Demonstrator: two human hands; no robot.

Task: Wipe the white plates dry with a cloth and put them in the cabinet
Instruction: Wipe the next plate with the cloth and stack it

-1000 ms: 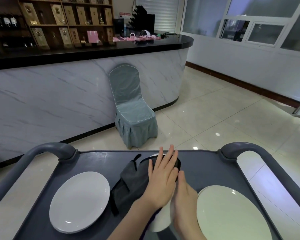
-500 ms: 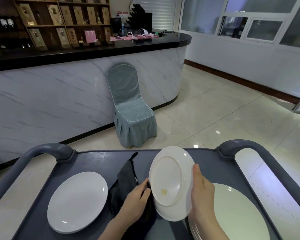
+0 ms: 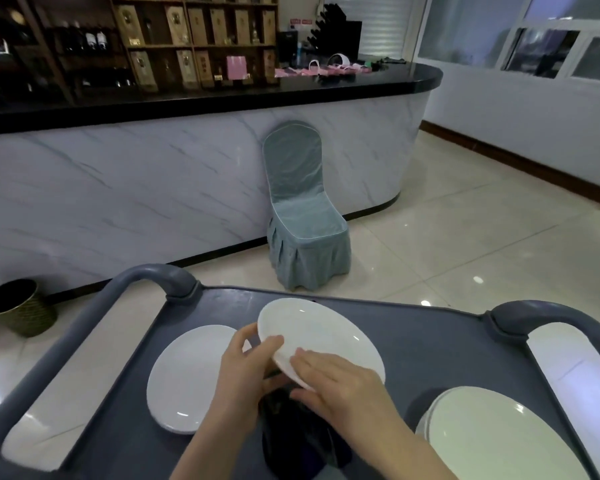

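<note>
Above the grey cart top (image 3: 430, 344) I hold a white oval plate (image 3: 323, 334), tilted and face up. My left hand (image 3: 246, 368) grips its near left rim, thumb on top. My right hand (image 3: 340, 382) rests on the plate's near edge with fingers laid flat across it. The dark cloth (image 3: 298, 431) hangs below both hands, partly hidden by them. A white plate (image 3: 184, 375) lies flat on the cart's left side. A stack of white plates (image 3: 492, 441) sits at the cart's right front.
The cart has raised grey handles at left (image 3: 142, 282) and right (image 3: 541, 317). A chair in a blue-grey cover (image 3: 302, 216) stands against a marble-fronted bar counter (image 3: 118, 202). A dark bin (image 3: 18, 306) sits on the tiled floor at left.
The plate went from lying under the cloth and my left hand, to upright showing its underside, to tilted face up. My left hand let go of the cloth and took the plate's rim.
</note>
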